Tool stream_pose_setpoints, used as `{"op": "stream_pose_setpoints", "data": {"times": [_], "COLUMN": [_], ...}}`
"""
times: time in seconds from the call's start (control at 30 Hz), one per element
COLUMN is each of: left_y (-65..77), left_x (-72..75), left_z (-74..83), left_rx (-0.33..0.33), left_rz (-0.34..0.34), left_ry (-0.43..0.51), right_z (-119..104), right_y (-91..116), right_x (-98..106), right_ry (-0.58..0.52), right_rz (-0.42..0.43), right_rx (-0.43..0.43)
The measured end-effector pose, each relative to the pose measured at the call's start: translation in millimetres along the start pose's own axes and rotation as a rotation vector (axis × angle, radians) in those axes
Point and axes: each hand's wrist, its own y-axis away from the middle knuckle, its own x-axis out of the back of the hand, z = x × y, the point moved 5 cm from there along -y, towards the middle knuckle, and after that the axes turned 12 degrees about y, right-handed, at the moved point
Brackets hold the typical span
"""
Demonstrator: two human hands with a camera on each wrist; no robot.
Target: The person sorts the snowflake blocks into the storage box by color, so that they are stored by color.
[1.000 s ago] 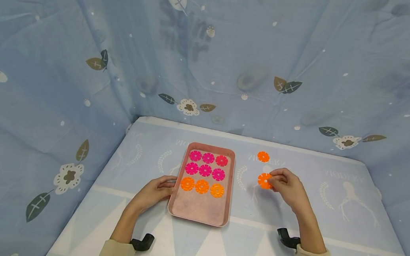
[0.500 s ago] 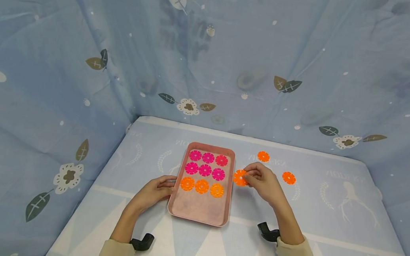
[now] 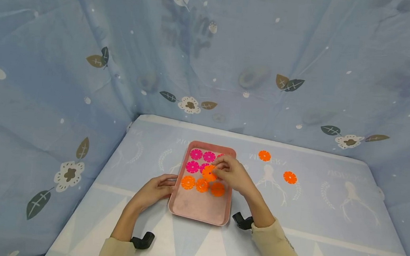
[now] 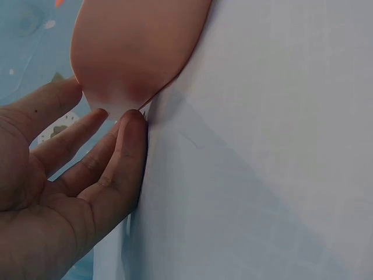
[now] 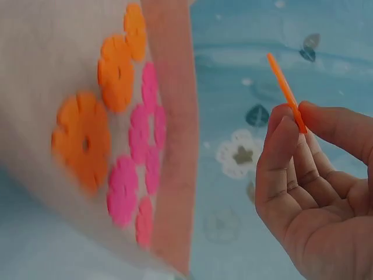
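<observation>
In the head view, my right hand (image 3: 235, 175) is over a pink tray (image 3: 199, 213), pinching an orange notched plastic disc (image 3: 209, 173) between thumb and fingertips. The right wrist view shows this disc (image 5: 287, 93) edge-on, clear of the tray. Two rows of pink-toned discs (image 3: 192, 167) lie in the tray's far part, some covered by the hand. Nearer, a row of orange discs (image 3: 188, 182) crosses the middle. My left hand (image 3: 154, 192) rests against the tray's left side, and its loosely bent fingers touch the tray's wall (image 4: 137, 52) in the left wrist view.
Right of the tray, two more orange discs lie on the tablecloth, one farther back (image 3: 264, 155) and one farther right (image 3: 290, 177). Patterned blue curtains (image 3: 231, 58) surround the table. A black wrist mount (image 3: 243, 221) sits beside the right wrist.
My right hand has carried an orange disc leftward from the tablecloth to above the tray. The loose disc at the right, earlier behind the hand, now shows. My left hand stays at the tray.
</observation>
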Motion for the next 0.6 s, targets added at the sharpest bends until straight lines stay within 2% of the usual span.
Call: {"op": "stream_pose_setpoints", "data": {"times": [0.13,0.33,0.6], "left_y": [-1.1,-1.3,0.5], "left_x": [0.2,-0.2,0.2], "left_z": [0.3,1.3,2.7], "left_rx": [0.001,0.001,-0.009], "left_rz": [-0.001,-0.008,-0.021], "left_ry": [0.0,-0.005,-0.009], "right_z": [-2.5,3.2,2.9], "right_y": [-12.6,-26.2,-32.2], "right_x": [-19.1,-45.1,-68.7], "right_ry": [-0.008,0.072,0.127], "right_rz": [-0.089,-0.187,-0.346], "right_rx": [0.021,0.006,-0.014]}}
